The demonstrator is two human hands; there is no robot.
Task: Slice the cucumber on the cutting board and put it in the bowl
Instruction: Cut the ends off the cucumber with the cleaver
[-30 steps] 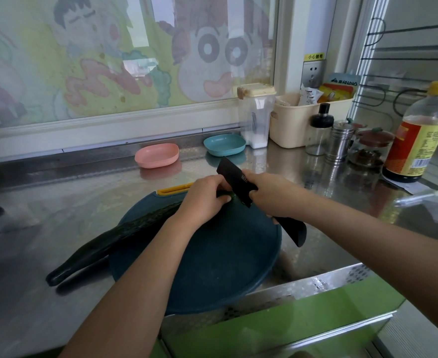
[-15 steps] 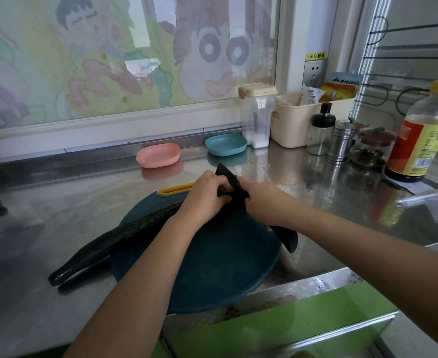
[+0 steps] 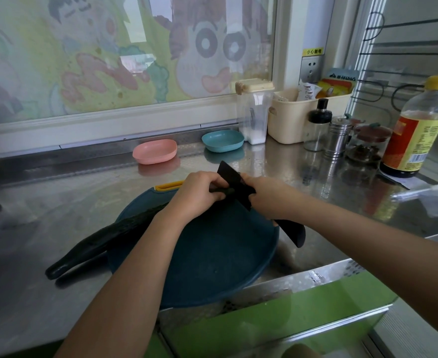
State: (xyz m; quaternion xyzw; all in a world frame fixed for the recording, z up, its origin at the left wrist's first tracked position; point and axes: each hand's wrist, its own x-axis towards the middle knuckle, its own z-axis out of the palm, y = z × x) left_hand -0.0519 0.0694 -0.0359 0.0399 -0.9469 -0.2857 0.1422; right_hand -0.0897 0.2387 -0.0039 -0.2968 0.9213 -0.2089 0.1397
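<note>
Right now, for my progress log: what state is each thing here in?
Cucumber: unsliced, lying across the cutting board, left hand gripping its end.
Knife: gripped by right hand, blade at the cucumber's end.
Cutting board: no slices on it.
Pink bowl: empty.
Blue bowl: empty.

Soft daylight filters through the frosted window with its faded cartoon decal, leaving the scene bright but flat. The brushed stainless-steel worktop throws back pale glare and mirrors the pink oval plastic dish. The long dark green cucumber reads almost black. Wide-angle distortion bows the frame edges, and the forearms near the lens look soft.
</note>
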